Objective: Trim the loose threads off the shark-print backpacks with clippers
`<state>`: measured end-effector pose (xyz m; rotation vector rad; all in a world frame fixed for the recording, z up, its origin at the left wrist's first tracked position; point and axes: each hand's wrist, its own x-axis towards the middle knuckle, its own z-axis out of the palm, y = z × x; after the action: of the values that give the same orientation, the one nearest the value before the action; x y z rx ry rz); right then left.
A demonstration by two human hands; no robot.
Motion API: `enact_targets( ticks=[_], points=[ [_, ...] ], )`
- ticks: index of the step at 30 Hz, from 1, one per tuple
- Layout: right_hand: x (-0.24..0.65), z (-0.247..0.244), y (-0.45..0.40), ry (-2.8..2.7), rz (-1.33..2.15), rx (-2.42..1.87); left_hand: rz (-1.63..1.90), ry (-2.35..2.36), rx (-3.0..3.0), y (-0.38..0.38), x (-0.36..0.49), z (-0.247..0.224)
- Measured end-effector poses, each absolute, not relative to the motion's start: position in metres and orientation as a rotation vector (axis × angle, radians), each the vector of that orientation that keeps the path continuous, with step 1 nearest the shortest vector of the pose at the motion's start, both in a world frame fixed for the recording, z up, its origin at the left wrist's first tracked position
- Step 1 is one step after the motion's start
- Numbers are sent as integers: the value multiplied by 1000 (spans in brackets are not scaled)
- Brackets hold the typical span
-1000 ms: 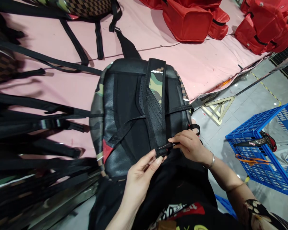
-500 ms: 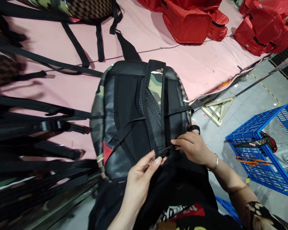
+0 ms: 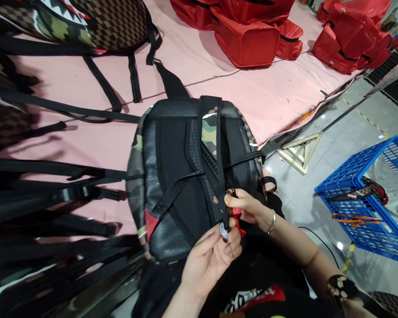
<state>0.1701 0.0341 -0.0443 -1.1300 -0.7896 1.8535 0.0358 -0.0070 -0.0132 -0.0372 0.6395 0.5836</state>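
A backpack [image 3: 172, 141] with black back padding and camouflage and checkered sides lies back up at the table's near edge. Its shoulder strap [image 3: 215, 159], black with a camouflage patch, runs down toward me. My left hand [image 3: 210, 258] pinches the strap's lower end, where a small shiny grey piece shows. Closed on the strap's right edge, just above, is my right hand [image 3: 250, 207]. A red piece [image 3: 238, 218] shows between the two hands. Something small and black sticks out above the right fingers; its kind is unclear.
More camouflage and checkered bags [image 3: 102, 26] with trailing black straps lie to the left on the pink-covered table [image 3: 285, 97]. Red bags [image 3: 248, 39] stand at the back. On the floor at right are a blue crate [image 3: 361, 176] and a triangular metal stand [image 3: 301, 150].
My right hand has moved left and turned onto the strap's edge. My left hand has shifted slightly right and down with the strap end. A red piece now shows between them.
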Motion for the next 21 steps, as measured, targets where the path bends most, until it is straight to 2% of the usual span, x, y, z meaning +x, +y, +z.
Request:
enact_targets(
  ticks=[2, 5, 8, 21],
  points=[
    [166, -45, 34, -703, 1879, -1113, 692, 837, 210, -8, 31, -17],
    [166, -44, 32, -760, 1737, -1184, 836, 1162, 604, -9, 23, -27],
    [170, -40, 30, -866, 1583, -1284, 774, 1311, 874, -7, 16, -38],
    [175, -28, 23, -903, 1504, -1362, 773, 1167, 621, -5, 18, -34]
  ],
)
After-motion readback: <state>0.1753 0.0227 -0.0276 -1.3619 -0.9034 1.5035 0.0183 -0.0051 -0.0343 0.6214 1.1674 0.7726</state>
